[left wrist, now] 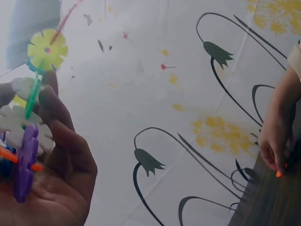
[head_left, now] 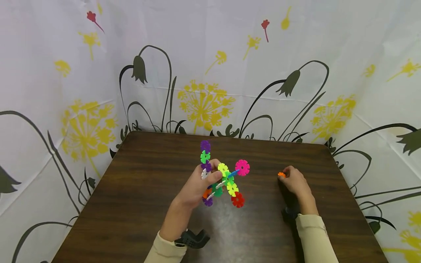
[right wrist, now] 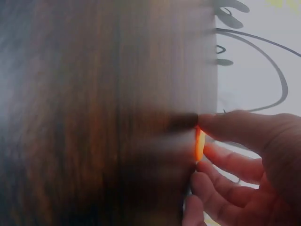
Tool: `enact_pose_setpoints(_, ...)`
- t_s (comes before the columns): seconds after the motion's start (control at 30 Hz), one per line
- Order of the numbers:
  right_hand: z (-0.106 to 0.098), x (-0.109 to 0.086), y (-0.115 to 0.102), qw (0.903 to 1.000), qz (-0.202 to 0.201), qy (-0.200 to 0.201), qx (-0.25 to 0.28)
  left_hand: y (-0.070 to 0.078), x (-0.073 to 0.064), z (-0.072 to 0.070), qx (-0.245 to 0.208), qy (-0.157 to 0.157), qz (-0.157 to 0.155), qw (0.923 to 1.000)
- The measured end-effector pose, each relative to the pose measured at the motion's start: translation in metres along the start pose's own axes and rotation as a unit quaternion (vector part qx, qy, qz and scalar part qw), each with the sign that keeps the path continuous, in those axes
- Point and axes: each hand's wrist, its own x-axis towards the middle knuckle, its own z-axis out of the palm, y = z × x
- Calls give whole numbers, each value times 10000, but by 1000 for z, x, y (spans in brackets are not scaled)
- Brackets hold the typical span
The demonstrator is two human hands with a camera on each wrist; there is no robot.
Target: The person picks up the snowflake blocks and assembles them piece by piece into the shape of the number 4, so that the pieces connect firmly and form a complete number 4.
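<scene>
My left hand [head_left: 194, 186] grips a build of interlocking notched plastic discs [head_left: 228, 178] above the table. Its discs are purple, green, white, yellow, orange, blue, pink and red, slotted into one another at angles. In the left wrist view, a purple disc [left wrist: 26, 162] and a white disc [left wrist: 21, 125] sit near the palm, with the fingers curled behind. At the right, my right hand [head_left: 296, 180] pinches a single orange notched disc [head_left: 281, 174] between thumb and fingers at the tabletop. The right wrist view shows this orange disc [right wrist: 200, 145] edge-on, partly covered by the fingertips.
Both hands work over a dark wood-grain table [head_left: 148, 157]. Behind it hangs a white cloth [head_left: 204, 44] printed with flowers, meeting the table's far edge. Each wrist wears a black device, such as the one on the left wrist [head_left: 194, 239].
</scene>
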Motion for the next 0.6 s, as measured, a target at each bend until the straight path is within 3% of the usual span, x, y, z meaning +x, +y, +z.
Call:
enact_pose_setpoints(0.17,-4,3,-3,9987,51,-243,443,2,-4,-2,21,-569,535,9969)
enact_pose_setpoints(0.3,-4,6,-4,9958,-164,-354,823,3,-2,-3,-197,-1236,884,9882)
enact_pose_setpoints(0.47,5,1,-17,9840,-911,-378,1483,3,-2,-4,-554,-2021,977,9729)
enact_pose_setpoints(0.6,1,-16,-56,9646,-1693,-286,2001,3,-2,-6,-623,-2406,919,9643)
